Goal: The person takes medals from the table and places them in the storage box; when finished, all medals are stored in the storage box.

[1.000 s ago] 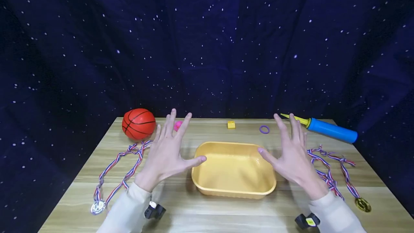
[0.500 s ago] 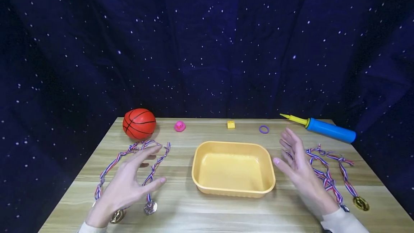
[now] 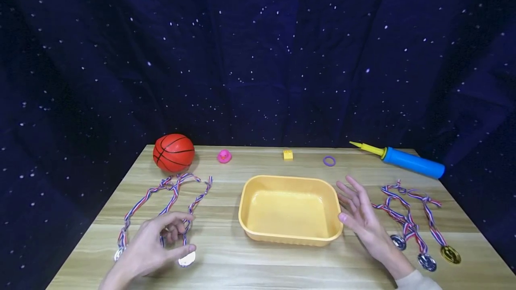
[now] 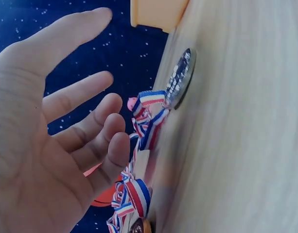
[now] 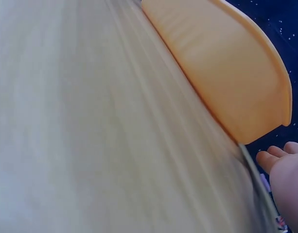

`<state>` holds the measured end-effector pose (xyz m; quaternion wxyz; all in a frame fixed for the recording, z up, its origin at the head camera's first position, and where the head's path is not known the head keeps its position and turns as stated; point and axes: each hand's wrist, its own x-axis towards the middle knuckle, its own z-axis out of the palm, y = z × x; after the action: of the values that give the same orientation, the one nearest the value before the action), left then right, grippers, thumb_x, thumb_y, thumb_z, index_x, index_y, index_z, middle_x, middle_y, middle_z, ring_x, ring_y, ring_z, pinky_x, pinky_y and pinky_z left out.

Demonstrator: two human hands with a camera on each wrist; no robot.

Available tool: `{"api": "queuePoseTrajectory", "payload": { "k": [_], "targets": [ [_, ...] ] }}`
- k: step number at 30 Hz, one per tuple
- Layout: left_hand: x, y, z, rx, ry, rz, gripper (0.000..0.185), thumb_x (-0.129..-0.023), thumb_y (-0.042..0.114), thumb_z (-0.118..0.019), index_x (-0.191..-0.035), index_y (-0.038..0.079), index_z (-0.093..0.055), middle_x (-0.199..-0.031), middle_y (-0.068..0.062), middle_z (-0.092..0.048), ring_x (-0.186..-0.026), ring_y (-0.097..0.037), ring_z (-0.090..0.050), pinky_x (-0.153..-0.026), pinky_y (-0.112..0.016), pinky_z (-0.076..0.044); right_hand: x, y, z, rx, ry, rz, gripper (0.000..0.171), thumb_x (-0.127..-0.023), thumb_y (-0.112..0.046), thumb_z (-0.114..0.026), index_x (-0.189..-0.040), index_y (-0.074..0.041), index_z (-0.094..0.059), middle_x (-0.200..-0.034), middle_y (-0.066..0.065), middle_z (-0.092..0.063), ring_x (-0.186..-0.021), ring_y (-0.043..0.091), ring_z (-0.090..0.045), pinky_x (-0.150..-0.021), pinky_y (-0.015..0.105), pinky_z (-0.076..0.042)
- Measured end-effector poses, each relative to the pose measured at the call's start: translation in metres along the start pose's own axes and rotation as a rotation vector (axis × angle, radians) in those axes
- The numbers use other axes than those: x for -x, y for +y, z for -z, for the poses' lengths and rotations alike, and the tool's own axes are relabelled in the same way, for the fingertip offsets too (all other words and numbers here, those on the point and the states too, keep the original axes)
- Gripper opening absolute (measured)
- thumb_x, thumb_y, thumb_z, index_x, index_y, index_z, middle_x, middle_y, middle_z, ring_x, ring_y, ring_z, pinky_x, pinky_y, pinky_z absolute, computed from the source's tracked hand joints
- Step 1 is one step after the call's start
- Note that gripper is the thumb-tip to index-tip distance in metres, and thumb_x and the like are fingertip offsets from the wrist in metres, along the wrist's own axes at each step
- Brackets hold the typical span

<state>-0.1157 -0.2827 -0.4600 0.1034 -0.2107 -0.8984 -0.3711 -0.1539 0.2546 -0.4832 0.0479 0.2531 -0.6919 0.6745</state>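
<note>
My left hand [image 3: 151, 245] hovers above the left-hand medals, fingers loosely bent and nothing between them. Close to its thumb lies a silver medal [image 3: 187, 259] on a striped red, white and blue ribbon [image 3: 197, 199]; the left wrist view shows this silver medal [image 4: 180, 80] apart from the fingers. Another silver medal [image 3: 119, 253] is partly hidden behind that hand. Beside the right rim of a yellow plastic basin [image 3: 290, 239], my right hand [image 3: 368, 232] is held with relaxed fingers, its thumb at the rim; whether it touches cannot be told. The basin holds nothing.
Along the back stand a red basketball [image 3: 174, 153], a pink rubber duck [image 3: 224, 156], a yellow toy brick [image 3: 288, 155], a purple ring [image 3: 329, 160] and a blue hand pump [image 3: 413, 162]. At right lie a gold medal [image 3: 450, 254] and two silver medals [image 3: 427, 262] with tangled ribbons.
Both hands have come down from above the basin's sides. The left went left and toward me over the medals; the right moved outward, then slightly back to the basin's rim. Objects stay put.
</note>
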Motion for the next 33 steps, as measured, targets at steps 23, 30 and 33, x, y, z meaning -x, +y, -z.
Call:
{"api": "queuePoseTrajectory", "payload": {
  "k": [23, 30, 33],
  "targets": [
    [0.006, -0.021, 0.002, 0.091, -0.226, -0.023, 0.048, -0.070, 0.033, -0.107, -0.111, 0.019, -0.086, -0.099, 0.011, -0.072, -0.084, -0.003, -0.068, -0.073, -0.024, -0.065, 0.006, 0.017, 0.001, -0.016, -0.103, -0.035, 0.091, -0.102, 0.010, -0.060, -0.176, -0.002, -0.008, -0.172, 0.040, -0.021, -0.158, 0.017, -0.044, -0.125, 0.020, -0.039],
    [0.004, -0.019, 0.002, 0.179, -0.266, 0.078, 0.040, -0.071, 0.026, -0.106, -0.105, 0.017, -0.086, -0.106, 0.005, -0.075, -0.087, -0.005, -0.075, -0.078, -0.025, -0.068, 0.005, 0.018, 0.001, -0.005, -0.107, -0.023, 0.090, -0.101, 0.011, -0.061, -0.176, -0.003, -0.014, -0.172, 0.039, -0.023, -0.157, 0.018, -0.045, -0.126, 0.020, -0.039],
    [0.004, -0.020, 0.002, 0.208, -0.268, 0.072, 0.036, -0.073, 0.026, -0.104, -0.104, 0.019, -0.085, -0.105, 0.004, -0.076, -0.087, -0.007, -0.076, -0.078, -0.026, -0.068, 0.005, 0.019, 0.001, -0.010, -0.113, -0.020, 0.089, -0.101, 0.012, -0.062, -0.176, -0.004, -0.016, -0.172, 0.039, -0.024, -0.157, 0.019, -0.045, -0.126, 0.021, -0.039]
  ]
}}
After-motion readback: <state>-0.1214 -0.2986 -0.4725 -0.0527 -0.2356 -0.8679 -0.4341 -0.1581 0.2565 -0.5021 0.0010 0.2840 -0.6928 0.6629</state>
